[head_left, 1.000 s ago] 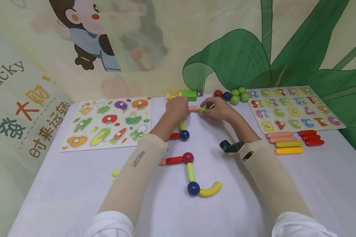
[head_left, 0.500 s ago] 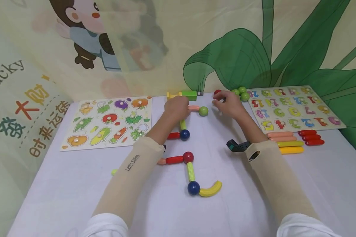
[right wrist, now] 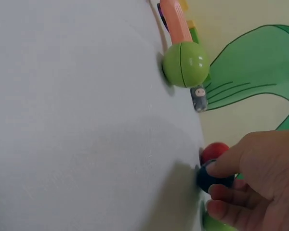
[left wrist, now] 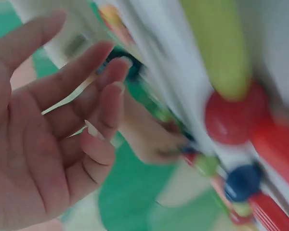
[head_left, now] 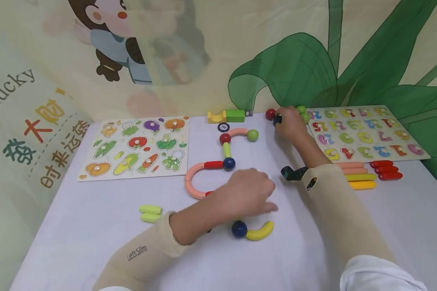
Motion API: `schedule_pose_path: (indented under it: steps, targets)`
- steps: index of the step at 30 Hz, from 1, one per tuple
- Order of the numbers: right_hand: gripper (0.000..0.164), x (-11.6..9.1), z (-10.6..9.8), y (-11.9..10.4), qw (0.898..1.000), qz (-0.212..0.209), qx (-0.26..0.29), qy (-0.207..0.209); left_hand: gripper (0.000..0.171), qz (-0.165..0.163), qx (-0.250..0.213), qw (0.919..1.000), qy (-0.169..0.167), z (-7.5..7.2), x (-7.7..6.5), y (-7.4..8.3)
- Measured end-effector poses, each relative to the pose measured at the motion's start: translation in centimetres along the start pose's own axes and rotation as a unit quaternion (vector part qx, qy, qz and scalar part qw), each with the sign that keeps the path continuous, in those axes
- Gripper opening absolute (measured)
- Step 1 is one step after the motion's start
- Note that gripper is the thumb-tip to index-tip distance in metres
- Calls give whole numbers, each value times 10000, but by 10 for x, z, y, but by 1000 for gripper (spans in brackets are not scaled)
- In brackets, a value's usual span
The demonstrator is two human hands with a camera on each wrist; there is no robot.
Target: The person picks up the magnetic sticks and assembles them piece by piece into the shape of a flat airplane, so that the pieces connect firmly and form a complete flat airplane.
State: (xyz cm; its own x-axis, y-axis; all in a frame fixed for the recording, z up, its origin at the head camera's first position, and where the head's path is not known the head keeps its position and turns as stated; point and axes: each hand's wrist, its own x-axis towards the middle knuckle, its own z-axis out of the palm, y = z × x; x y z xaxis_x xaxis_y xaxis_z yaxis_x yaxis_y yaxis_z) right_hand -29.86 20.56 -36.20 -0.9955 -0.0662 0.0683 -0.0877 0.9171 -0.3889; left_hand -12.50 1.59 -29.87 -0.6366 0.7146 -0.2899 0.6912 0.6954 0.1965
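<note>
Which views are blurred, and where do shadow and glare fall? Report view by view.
Left wrist: red ball and yellow-green stick smeared, left hand clearer; right wrist: shadow across the white tablecloth beside the right hand, glint on the upper green ball; head: sharper, number puzzle board readable.

three visible blue balls [right wrist: 211,179], two puzzle boards [head_left: 140,153], three loose red sticks [head_left: 386,169]

Slants the left arm [head_left: 149,246] inward across the front. Shows the back of the left hand [head_left: 247,194] to the head view and the palm to the left wrist view, with fingers [left wrist: 70,72] loosely curled and parted. Stretches the right arm [head_left: 342,214] forward, farther out than the left. Seems, with some fingers partly hidden, to pinch between thumb and bent fingers of the right hand [right wrist: 260,180].
</note>
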Motion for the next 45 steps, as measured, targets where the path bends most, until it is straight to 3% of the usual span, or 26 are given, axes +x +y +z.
schedule_pose_path:
  steps: [5,9,11,14,18,21,23,35,45]
  targets:
    - [33,-15,-4,-9,9975,-212,10,-670,37,259,672,9954,-637,18,-24,29]
    - [30,-45,-12,-14,9808,-433,248,-1885,36,90,915,9919,-877,34,-30,31]
    - [28,-65,-16,-17,9645,-637,472,-2518,38,-15,935,9912,-938,39,-32,30]
    - [25,-95,-22,-23,9319,-1218,714,-3342,41,-104,953,9914,-892,45,-36,28]
    - [26,-130,-24,-30,8737,-2017,1153,-4275,33,-52,878,9950,-476,49,-41,26]
    - [27,-148,-20,-31,8353,-2463,1495,-4683,28,92,807,9966,-134,52,-45,25]
    - [27,-155,-18,-31,8230,-2682,1656,-4726,30,160,757,9970,-28,53,-46,24]
    - [30,-160,-15,-31,8120,-3047,1876,-4611,34,302,649,9973,177,58,-48,20]
    - [31,-163,-12,-37,8198,-3113,1700,-4495,36,375,609,9973,192,58,-48,18]
